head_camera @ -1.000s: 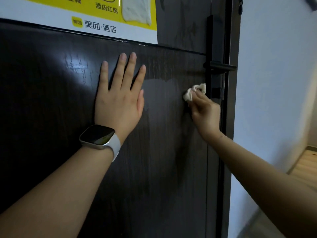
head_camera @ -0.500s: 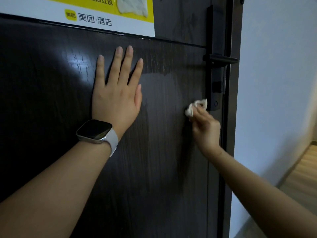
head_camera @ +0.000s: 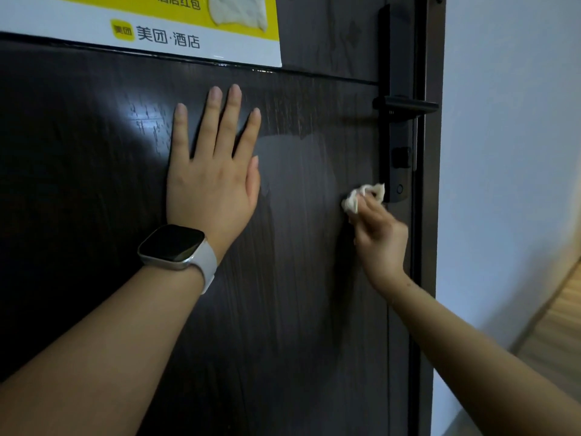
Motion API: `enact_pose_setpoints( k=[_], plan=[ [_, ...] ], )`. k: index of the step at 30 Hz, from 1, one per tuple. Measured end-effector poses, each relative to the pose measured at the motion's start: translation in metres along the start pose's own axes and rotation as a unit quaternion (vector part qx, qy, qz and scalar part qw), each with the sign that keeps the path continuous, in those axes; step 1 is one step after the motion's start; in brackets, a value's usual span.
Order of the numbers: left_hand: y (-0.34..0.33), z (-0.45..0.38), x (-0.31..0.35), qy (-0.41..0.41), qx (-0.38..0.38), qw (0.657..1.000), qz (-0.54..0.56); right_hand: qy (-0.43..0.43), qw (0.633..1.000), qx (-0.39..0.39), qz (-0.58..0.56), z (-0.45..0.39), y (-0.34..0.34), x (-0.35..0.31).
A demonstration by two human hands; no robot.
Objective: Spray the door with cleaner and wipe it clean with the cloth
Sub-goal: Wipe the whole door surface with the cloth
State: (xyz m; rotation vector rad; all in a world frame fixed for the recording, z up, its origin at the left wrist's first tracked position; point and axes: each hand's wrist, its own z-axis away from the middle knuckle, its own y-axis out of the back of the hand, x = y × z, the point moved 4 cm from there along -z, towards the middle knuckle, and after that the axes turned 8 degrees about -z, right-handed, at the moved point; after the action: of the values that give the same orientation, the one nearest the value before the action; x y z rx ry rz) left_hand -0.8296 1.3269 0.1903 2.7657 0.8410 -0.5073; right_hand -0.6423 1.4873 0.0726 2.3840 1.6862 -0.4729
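The left hand (head_camera: pixel 210 180) is laid flat on the dark wooden door (head_camera: pixel 283 309), its fingers straight and slightly spread, with a smartwatch (head_camera: pixel 176 247) worn on the wrist just below it. A small crumpled white cloth (head_camera: pixel 361 198) is pinched in the curled fingers of the right hand (head_camera: pixel 380 237) and pressed against the door, well to the right of the left hand. The black lock plate (head_camera: pixel 397 165) is found just beside the cloth on its right, the lever handle (head_camera: pixel 405 106) above the right hand, and a yellow-and-white poster (head_camera: pixel 157 23) above the left hand.

One head-worn camera looks forward, close up at the door (head_camera: pixel 298 278), its lock plate (head_camera: pixel 397 105) at right; both forearms reach in from the near edge.
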Motion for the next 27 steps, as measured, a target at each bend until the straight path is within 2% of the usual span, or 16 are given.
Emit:
enact_pose_setpoints(
  k=[3,5,7,10,13,14,17,19,21,25,27],
  plan=[
    [0.0,-0.002,0.001,-0.003,0.005,1.0,-0.003,-0.015,0.998,0.048,-0.048,-0.009,-0.008,-0.007],
    [-0.001,-0.002,0.001,-0.004,0.007,1.0,-0.006,-0.032,0.995,0.065,-0.073,0.023,-0.013,-0.009],
    [-0.001,-0.001,0.0,-0.005,0.002,1.0,-0.007,-0.023,0.996,0.036,-0.084,0.077,-0.023,-0.018],
    [-0.001,-0.001,-0.001,-0.004,-0.001,1.0,-0.001,0.054,0.993,-0.04,-0.1,0.137,-0.031,-0.037],
    [-0.001,0.0,0.0,-0.006,-0.004,1.0,-0.002,0.097,0.989,-0.073,-0.086,0.106,-0.025,-0.033],
    [-0.001,0.0,0.0,-0.006,-0.004,1.0,-0.004,0.083,0.992,-0.053,-0.08,0.082,-0.023,-0.03],
    [-0.002,0.0,-0.001,-0.004,-0.001,1.0,-0.008,-0.042,0.994,0.047,-0.095,0.014,-0.017,-0.018],
    [-0.001,-0.001,0.0,-0.005,0.003,1.0,-0.006,-0.06,0.99,0.073,-0.105,0.008,-0.022,-0.023],
    [-0.001,-0.001,0.001,-0.007,0.004,1.0,-0.006,0.01,0.995,0.039,-0.087,0.042,-0.03,-0.037],
    [-0.002,0.0,0.0,-0.003,0.0,1.0,-0.013,0.159,0.975,-0.116,-0.107,0.121,-0.038,-0.064],
    [-0.001,-0.001,0.001,-0.005,0.001,1.0,-0.013,0.17,0.973,-0.11,-0.11,0.097,-0.035,-0.057]
  ],
)
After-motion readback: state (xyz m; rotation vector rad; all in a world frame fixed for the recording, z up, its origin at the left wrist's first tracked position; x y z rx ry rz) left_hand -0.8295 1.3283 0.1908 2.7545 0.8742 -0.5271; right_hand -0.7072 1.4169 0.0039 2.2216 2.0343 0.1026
